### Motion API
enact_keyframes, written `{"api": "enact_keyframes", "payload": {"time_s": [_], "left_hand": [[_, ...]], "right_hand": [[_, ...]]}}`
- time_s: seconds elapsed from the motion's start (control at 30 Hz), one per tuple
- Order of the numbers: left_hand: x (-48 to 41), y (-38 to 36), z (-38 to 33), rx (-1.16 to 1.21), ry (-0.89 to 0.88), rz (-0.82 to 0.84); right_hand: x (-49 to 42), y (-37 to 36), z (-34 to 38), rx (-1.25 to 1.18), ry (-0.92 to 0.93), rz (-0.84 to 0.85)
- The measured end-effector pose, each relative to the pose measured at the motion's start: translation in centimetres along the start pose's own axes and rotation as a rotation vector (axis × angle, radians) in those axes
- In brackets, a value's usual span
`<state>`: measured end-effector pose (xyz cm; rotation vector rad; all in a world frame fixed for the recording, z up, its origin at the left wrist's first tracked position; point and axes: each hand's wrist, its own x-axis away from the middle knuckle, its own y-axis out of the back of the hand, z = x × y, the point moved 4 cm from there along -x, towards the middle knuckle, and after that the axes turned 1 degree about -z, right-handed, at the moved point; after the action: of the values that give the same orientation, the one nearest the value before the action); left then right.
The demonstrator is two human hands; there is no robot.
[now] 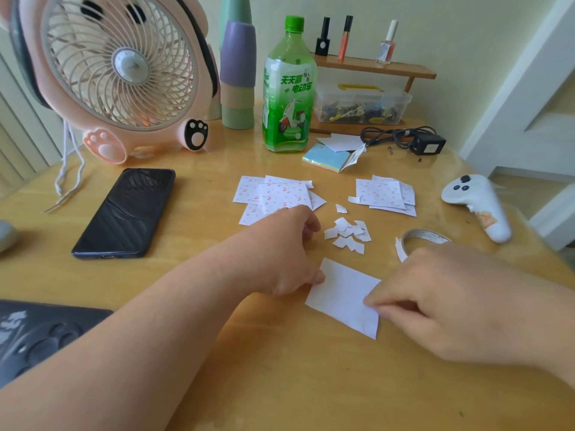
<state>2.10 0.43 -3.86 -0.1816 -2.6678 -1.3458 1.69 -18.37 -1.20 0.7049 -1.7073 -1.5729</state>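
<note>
Surface: pale wooden table (280,384) against a cream wall, rounded edge curving away at far right.
Far left: pink fan (124,63) at the back, dark phone (124,213) lying flat before it.
Left hand (286,253): thumb tip on the left edge of the white paper (342,293), other fingers curled in; underside of the grip hidden.
Paper position: flat on the table centre, between both hands.
Long axis: from far-left to near-right, slightly slanted, the near-right corner pointing toward the person.
Beyond it: torn scraps (348,233) near, printed sheets (280,194) farther back.
Right hand (451,303): thumb and forefinger pinching the paper's right edge.
Right: tape roll (423,236) just behind that hand, white controller (479,200) near the rim.
Open room: bare wood on the near side of the paper.
</note>
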Motion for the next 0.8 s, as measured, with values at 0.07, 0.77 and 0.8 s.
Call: {"api": "enact_keyframes", "payload": {"time_s": [0.07, 0.77, 0.8], "left_hand": [[0.2, 0.0, -0.1, 0.012, -0.025, -0.016], [0.6, -0.5, -1.3, 0.108, -0.212, -0.108], [0.6, -0.5, -1.3, 0.114, -0.205, -0.105]], "right_hand": [[-0.2, 0.1, -0.8, -0.197, -0.078, -0.041], [-3.1, 0.0, -2.0, -0.722, -0.177, -0.191], [-3.1, -0.2, -2.0, -0.72, -0.166, -0.198]]}}
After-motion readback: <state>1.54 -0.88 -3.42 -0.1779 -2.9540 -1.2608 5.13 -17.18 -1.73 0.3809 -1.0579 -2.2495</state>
